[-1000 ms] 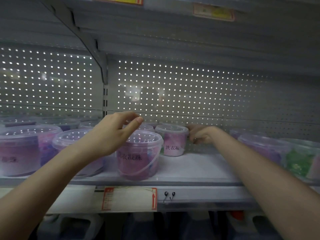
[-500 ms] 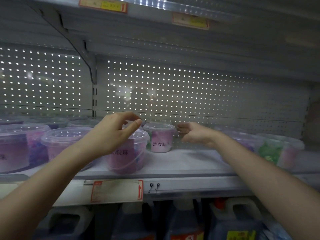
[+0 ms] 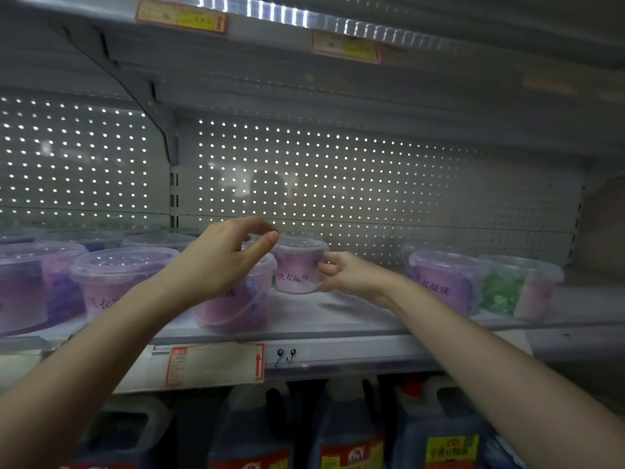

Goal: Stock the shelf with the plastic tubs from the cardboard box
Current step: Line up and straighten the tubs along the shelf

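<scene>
Grey shelf (image 3: pixel 355 319) bears pink tubs (image 3: pixel 115 282) left, centre, right; green tub (image 3: pixel 500 292) far right; all lidded, upright.

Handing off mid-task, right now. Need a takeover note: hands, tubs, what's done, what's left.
Left hand: fingers loosely curved over the front pink clear-lidded plastic tub, gripping nothing that shows.
Right hand: grips the smaller pink plastic tub by its right side, further back on the grey metal shelf.
Done: purple tubs fill the left; a purple tub and a green tub stand at the right.
Left: place the smaller tub, probably in the bare mid-shelf gap. Cardboard box not in view.
</scene>
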